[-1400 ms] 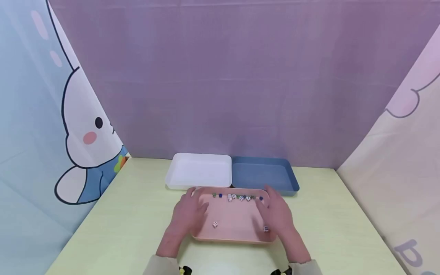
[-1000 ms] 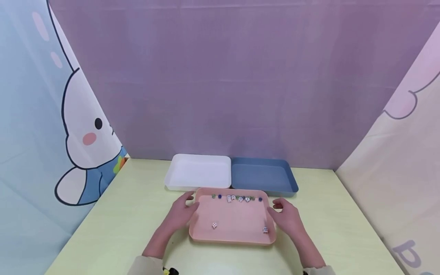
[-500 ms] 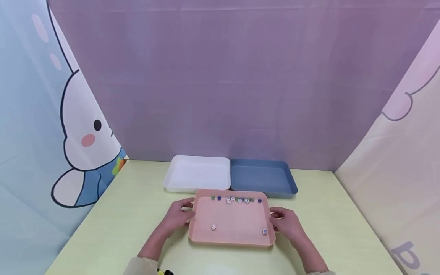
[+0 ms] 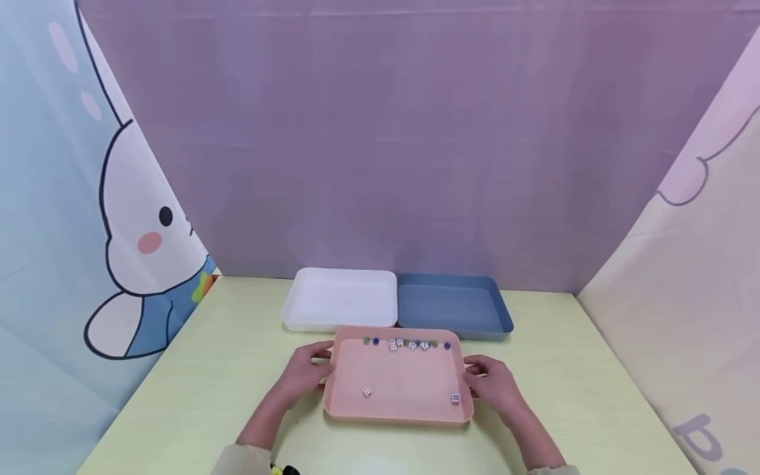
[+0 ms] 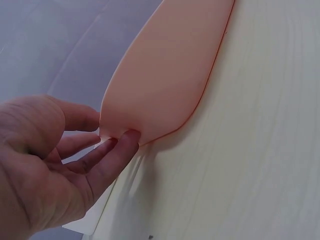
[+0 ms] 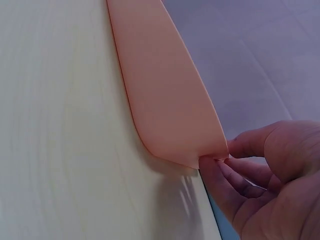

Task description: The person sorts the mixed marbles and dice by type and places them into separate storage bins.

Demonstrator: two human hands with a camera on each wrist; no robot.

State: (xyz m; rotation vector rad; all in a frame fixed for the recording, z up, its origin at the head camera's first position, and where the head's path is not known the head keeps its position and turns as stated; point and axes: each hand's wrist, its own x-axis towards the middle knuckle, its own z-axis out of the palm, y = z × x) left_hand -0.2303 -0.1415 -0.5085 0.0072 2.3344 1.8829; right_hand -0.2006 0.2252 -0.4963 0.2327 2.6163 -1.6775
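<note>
A pink tray point(image 4: 410, 376) lies in front of me on the pale table. Along its far side runs a row of small dice point(image 4: 412, 345) and green and blue beads point(image 4: 376, 341). Nearer the front are a white die point(image 4: 367, 391) on the left and another die point(image 4: 455, 399) on the right. My left hand point(image 4: 304, 373) holds the tray's left side, fingertips curled against its wall in the left wrist view. On the right side my right hand point(image 4: 495, 382) does likewise, with thumb and fingers at the tray wall.
Behind the pink tray stand a white tray point(image 4: 344, 300) and a blue tray point(image 4: 454, 303), side by side with nothing in them. A purple cloth point(image 4: 380, 145) hangs at the table's back edge. Printed cloths point(image 4: 136, 231) flank both sides.
Both hands have moved from over the tray's inner edges outward and down to its outer sides, and now grip it there. The dice and beads keep their layout.
</note>
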